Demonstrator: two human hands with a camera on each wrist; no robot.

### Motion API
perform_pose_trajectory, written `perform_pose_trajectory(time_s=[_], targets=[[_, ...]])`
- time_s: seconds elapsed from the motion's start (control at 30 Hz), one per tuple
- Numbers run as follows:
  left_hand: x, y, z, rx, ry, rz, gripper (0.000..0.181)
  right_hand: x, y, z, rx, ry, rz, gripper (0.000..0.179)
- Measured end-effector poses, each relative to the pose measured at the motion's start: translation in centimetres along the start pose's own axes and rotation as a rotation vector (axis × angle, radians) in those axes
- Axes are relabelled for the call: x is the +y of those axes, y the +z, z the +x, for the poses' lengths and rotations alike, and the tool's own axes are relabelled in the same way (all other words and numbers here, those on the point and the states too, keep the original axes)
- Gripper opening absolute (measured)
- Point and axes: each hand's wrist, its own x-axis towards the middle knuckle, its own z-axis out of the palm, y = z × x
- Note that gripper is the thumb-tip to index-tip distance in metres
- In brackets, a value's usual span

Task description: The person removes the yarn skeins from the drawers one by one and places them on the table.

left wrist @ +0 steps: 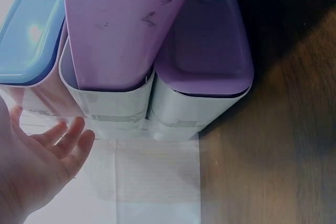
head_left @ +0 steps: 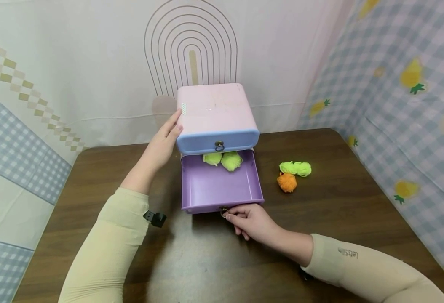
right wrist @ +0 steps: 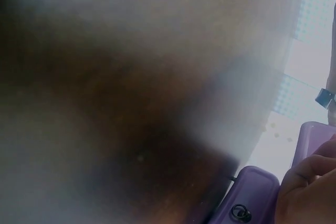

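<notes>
A small stacked drawer cabinet (head_left: 212, 105) with a pink top and a blue upper drawer (head_left: 199, 144) stands on the table. Its purple middle drawer (head_left: 222, 185) is pulled out, with two yellow-green yarn balls (head_left: 231, 160) at the back, partly under the blue drawer. My right hand (head_left: 254, 223) pinches the small ring pull (head_left: 224, 212) on the purple drawer's front. My left hand (head_left: 161, 145) rests with extended fingers against the cabinet's upper left side. In the left wrist view, a lower purple drawer (left wrist: 210, 51) is closed beneath the pulled-out one.
Right of the cabinet, yellow-green yarn balls (head_left: 295, 168) and an orange yarn ball (head_left: 287, 182) lie on the dark wooden table (head_left: 320, 219). Patterned cloth (head_left: 100, 63) hangs behind the cabinet and along both sides.
</notes>
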Motion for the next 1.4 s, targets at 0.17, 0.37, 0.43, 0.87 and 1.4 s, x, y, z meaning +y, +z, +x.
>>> perform_pose_trajectory(time_s=[0.17,0.37,0.43,0.87,1.4], targets=[[0.0,0.1,0.0,0.003,-0.001,-0.002,0.058,0.0,0.0,0.0,-0.002,0.009,0.012,0.026],[0.0,0.1,0.0,0.001,0.004,-0.011,0.058,-0.1,-0.1,0.0,-0.025,0.009,0.006,0.027],[0.0,0.1,0.0,-0.003,0.009,-0.012,0.058,0.0,-0.1,0.0,-0.041,0.009,0.002,0.027],[0.1,0.0,-0.2,-0.013,-0.027,0.003,0.058,0.7,-1.6,-1.0,-0.073,0.039,-0.08,0.029],[0.0,0.0,-0.1,-0.001,-0.031,0.006,0.057,-1.3,-7.0,-3.6,0.088,0.05,-0.135,0.026]])
